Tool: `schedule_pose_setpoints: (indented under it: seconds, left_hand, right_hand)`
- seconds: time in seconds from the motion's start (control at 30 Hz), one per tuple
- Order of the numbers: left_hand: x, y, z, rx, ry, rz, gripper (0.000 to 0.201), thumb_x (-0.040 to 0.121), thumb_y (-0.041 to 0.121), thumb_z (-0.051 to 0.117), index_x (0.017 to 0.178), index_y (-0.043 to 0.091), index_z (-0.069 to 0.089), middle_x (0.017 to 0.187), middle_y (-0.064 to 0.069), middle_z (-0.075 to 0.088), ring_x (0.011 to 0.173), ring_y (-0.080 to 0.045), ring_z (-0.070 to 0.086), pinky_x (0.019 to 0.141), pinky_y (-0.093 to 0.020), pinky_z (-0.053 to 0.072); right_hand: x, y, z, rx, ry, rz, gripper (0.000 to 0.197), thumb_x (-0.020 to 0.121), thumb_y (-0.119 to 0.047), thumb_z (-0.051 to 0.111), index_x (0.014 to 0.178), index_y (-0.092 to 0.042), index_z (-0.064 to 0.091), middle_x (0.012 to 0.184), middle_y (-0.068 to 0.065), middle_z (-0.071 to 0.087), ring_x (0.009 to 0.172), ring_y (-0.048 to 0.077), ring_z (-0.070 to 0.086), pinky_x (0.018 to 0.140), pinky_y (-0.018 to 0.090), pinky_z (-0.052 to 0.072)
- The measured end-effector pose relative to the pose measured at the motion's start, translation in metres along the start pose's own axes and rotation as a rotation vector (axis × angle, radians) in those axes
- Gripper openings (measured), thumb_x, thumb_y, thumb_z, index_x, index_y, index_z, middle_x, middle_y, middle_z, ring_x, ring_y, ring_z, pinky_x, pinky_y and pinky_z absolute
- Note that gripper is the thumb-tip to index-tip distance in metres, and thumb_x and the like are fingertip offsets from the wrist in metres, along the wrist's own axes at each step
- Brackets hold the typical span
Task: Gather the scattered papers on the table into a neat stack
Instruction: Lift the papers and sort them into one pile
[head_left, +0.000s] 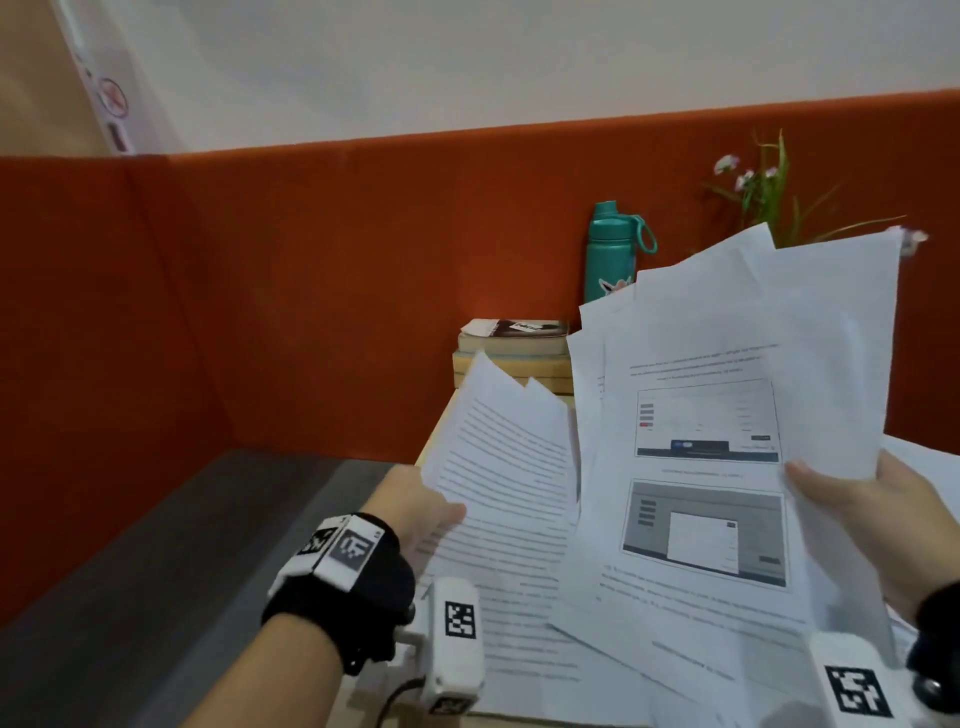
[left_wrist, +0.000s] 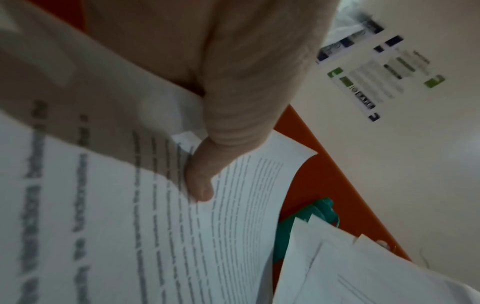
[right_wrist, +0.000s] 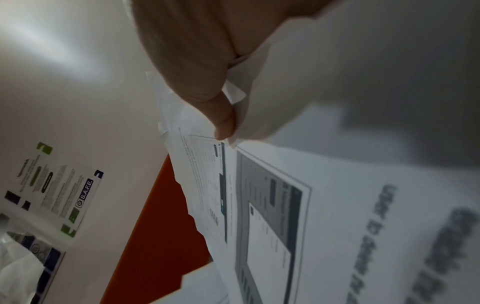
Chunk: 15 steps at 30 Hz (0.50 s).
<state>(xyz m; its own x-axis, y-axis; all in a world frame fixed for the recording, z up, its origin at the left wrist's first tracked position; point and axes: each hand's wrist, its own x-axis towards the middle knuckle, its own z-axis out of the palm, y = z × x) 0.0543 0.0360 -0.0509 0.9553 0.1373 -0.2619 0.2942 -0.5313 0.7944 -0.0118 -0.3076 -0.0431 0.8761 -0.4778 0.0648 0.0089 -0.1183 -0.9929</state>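
Both hands hold sheets of white printed paper lifted off the table. My left hand pinches a bundle of text pages by its left edge, thumb on top. My right hand grips a fanned bundle of pages at its right edge; the top sheet shows two screenshots. In the right wrist view the thumb presses on those pages. The two bundles overlap in the middle, with uneven edges. More pages lie lower down.
A wooden table stands against an orange partition. Behind the papers are a teal bottle, a book on a wooden box and a plant with pink flowers. A grey floor lies to the left.
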Motion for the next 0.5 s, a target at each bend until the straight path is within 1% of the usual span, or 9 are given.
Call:
schedule_pose_setpoints:
  seconds: [0.07, 0.1, 0.13, 0.17, 0.27, 0.33, 0.4, 0.43, 0.5]
  left_hand:
    - [-0.007, 0.012, -0.021, 0.05, 0.16, 0.094, 0.037, 0.078, 0.007, 0.073, 0.113, -0.003, 0.068, 0.112, -0.02, 0.071, 0.099, -0.027, 0.069, 0.087, -0.033, 0.053]
    - [-0.012, 0.021, -0.033, 0.083, 0.234, 0.156, 0.035, 0.079, 0.008, 0.073, 0.112, 0.0, 0.069, 0.112, -0.016, 0.072, 0.099, -0.025, 0.068, 0.081, -0.028, 0.051]
    - [-0.019, 0.03, -0.044, 0.092, 0.289, 0.215, 0.033, 0.08, 0.01, 0.072, 0.112, 0.003, 0.07, 0.111, -0.013, 0.073, 0.095, -0.023, 0.068, 0.076, -0.025, 0.049]
    - [-0.026, 0.037, -0.052, 0.092, 0.316, 0.27, 0.031, 0.081, 0.011, 0.072, 0.112, 0.006, 0.07, 0.11, -0.01, 0.073, 0.091, -0.021, 0.066, 0.074, -0.024, 0.047]
    - [-0.038, 0.052, -0.067, 0.066, 0.345, 0.403, 0.029, 0.082, 0.013, 0.072, 0.111, 0.01, 0.07, 0.108, -0.006, 0.073, 0.089, -0.017, 0.063, 0.08, -0.025, 0.047]
    - [-0.041, 0.056, -0.076, -0.008, 0.387, 0.449, 0.029, 0.083, 0.013, 0.072, 0.112, 0.009, 0.07, 0.109, -0.005, 0.073, 0.093, -0.017, 0.066, 0.087, -0.028, 0.049]
    - [-0.041, 0.057, -0.085, -0.115, 0.37, 0.446, 0.031, 0.084, 0.016, 0.071, 0.114, 0.01, 0.069, 0.11, -0.004, 0.073, 0.098, -0.02, 0.069, 0.093, -0.037, 0.052]
    - [-0.041, 0.056, -0.087, -0.134, 0.324, 0.432, 0.03, 0.085, 0.017, 0.07, 0.114, 0.012, 0.069, 0.107, -0.003, 0.073, 0.098, -0.02, 0.069, 0.094, -0.039, 0.052]
    - [-0.041, 0.052, -0.086, -0.105, 0.2, 0.393, 0.021, 0.087, 0.015, 0.068, 0.107, 0.017, 0.07, 0.098, 0.003, 0.072, 0.094, -0.016, 0.069, 0.091, -0.035, 0.052]
  right_hand:
    - [-0.001, -0.001, 0.0, 0.008, 0.001, -0.003, 0.037, 0.087, -0.014, 0.065, 0.123, -0.012, 0.06, 0.105, 0.012, 0.069, 0.095, 0.035, 0.065, 0.081, 0.042, 0.05]
    - [-0.001, -0.002, 0.001, 0.007, 0.0, -0.006, 0.036, 0.087, -0.014, 0.064, 0.123, -0.012, 0.06, 0.105, 0.012, 0.068, 0.094, 0.034, 0.064, 0.081, 0.041, 0.05]
    - [-0.002, -0.003, 0.002, 0.003, -0.003, -0.009, 0.035, 0.088, -0.013, 0.063, 0.122, -0.012, 0.06, 0.105, 0.011, 0.068, 0.093, 0.033, 0.064, 0.08, 0.04, 0.049]
    - [-0.003, -0.004, 0.004, -0.002, -0.006, -0.012, 0.033, 0.088, -0.012, 0.063, 0.121, -0.012, 0.06, 0.104, 0.012, 0.067, 0.091, 0.032, 0.064, 0.077, 0.038, 0.049]
    - [-0.003, -0.005, 0.008, -0.011, -0.014, -0.011, 0.032, 0.088, -0.013, 0.063, 0.12, -0.013, 0.06, 0.1, 0.01, 0.067, 0.088, 0.032, 0.064, 0.072, 0.036, 0.048]
    - [-0.004, -0.006, 0.01, -0.003, -0.015, -0.004, 0.031, 0.088, -0.013, 0.063, 0.119, -0.013, 0.059, 0.098, 0.009, 0.067, 0.081, 0.026, 0.063, 0.069, 0.034, 0.047]
    - [-0.005, -0.008, 0.01, 0.009, -0.016, -0.004, 0.03, 0.088, -0.011, 0.062, 0.118, -0.011, 0.059, 0.098, 0.009, 0.067, 0.076, 0.023, 0.061, 0.068, 0.031, 0.046]
    - [-0.006, -0.009, 0.011, 0.012, -0.017, -0.004, 0.03, 0.088, -0.01, 0.062, 0.119, -0.01, 0.06, 0.098, 0.01, 0.067, 0.075, 0.023, 0.061, 0.067, 0.031, 0.046]
    - [-0.007, -0.011, 0.011, 0.015, -0.019, -0.001, 0.03, 0.088, -0.008, 0.062, 0.118, -0.01, 0.06, 0.097, 0.011, 0.067, 0.074, 0.024, 0.061, 0.066, 0.03, 0.046]
